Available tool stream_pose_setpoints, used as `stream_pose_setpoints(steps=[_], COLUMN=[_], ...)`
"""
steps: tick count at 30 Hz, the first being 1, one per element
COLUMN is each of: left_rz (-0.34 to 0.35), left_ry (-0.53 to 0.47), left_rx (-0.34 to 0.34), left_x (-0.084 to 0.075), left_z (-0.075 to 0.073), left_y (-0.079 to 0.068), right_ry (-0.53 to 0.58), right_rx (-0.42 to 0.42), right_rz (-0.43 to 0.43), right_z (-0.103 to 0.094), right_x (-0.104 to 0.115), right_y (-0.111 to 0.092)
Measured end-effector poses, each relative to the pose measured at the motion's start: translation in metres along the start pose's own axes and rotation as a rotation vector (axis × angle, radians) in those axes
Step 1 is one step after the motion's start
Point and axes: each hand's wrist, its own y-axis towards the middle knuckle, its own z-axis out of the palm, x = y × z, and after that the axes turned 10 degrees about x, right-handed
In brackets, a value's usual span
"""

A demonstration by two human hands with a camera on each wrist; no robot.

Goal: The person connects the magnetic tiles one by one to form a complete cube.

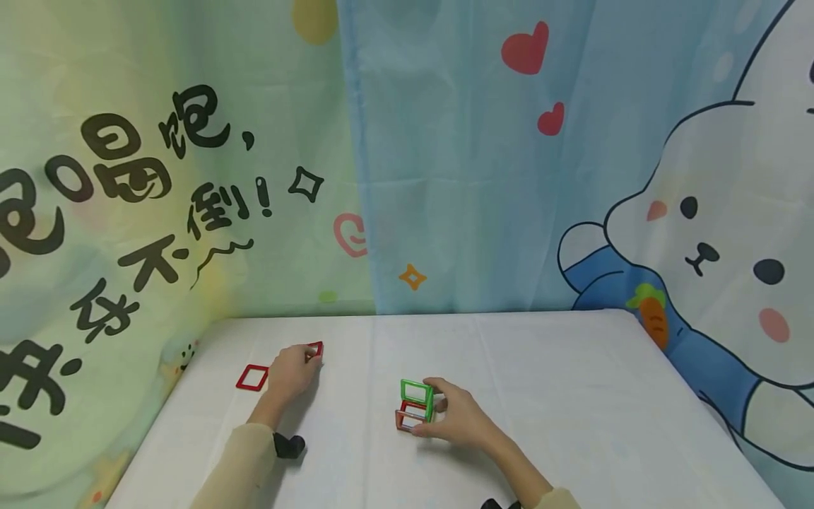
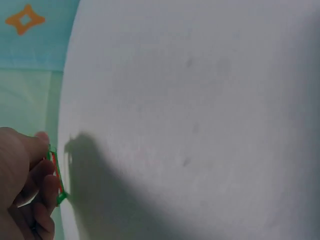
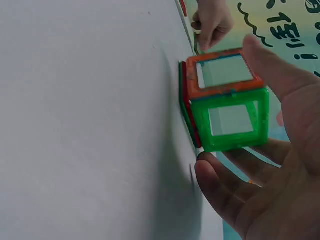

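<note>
On the table's left side, my left hand pinches a square magnetic tile by its edge. Head-on it looks red; in the left wrist view the tile shows green and red edges at the fingertips. Closer to the middle, my right hand holds a box-like build of magnetic tiles from its right side, thumb and fingers spread across it. An orange tile and a green tile meet at an edge in the right wrist view. Red and green tiles stand against their left side.
One red square tile frame lies flat to the left of my left hand. The white-covered table runs back to a printed curtain. A black wrist-camera piece sits at my left cuff.
</note>
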Motion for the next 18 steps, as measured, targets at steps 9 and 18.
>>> stream_pose_setpoints(steps=[9, 18], left_rz=[0.081, 0.038], left_ry=[-0.045, 0.030], left_rx=[-0.189, -0.332], left_x=[-0.018, -0.019], left_z=[-0.001, -0.008], left_y=[-0.019, -0.033], right_ry=[0.045, 0.077], right_rx=[-0.017, -0.002], right_rz=[-0.054, -0.040], right_z=[0.001, 0.002], right_x=[-0.007, -0.007], right_y=[0.001, -0.002])
